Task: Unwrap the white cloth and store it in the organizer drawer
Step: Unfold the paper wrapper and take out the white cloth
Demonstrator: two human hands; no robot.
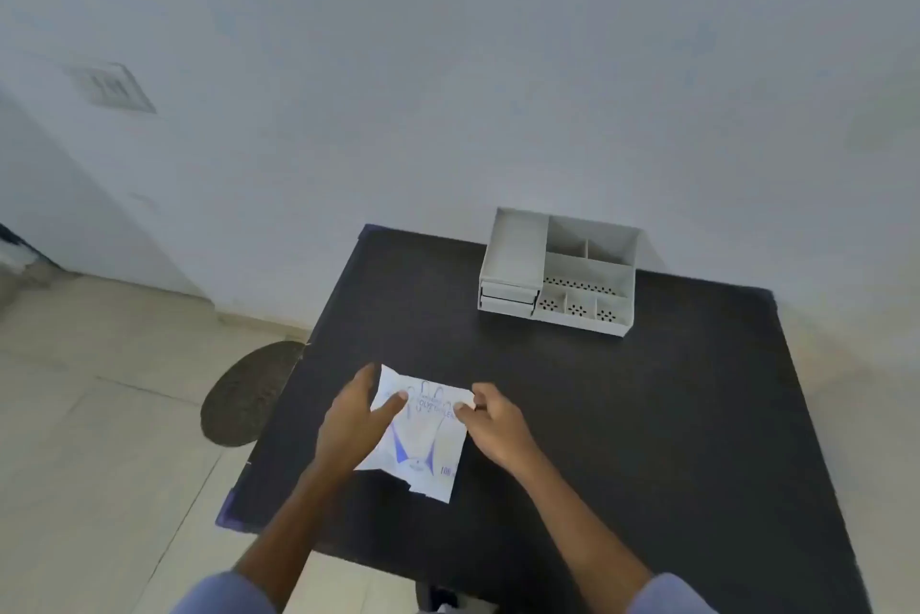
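A white plastic packet with blue print lies flat near the front left of the black table. My left hand rests on the packet's left side, thumb pressing its upper left part. My right hand pinches the packet's upper right edge between thumb and fingers. The cloth itself is not visible; only the wrapper shows. The grey desk organizer stands at the table's far edge, its two small drawers at the lower left pushed in.
The organizer has several open compartments on top and a flat tray on its left. A white wall rises right behind the table. Beige floor tiles and a dark oval mat lie to the left of the table.
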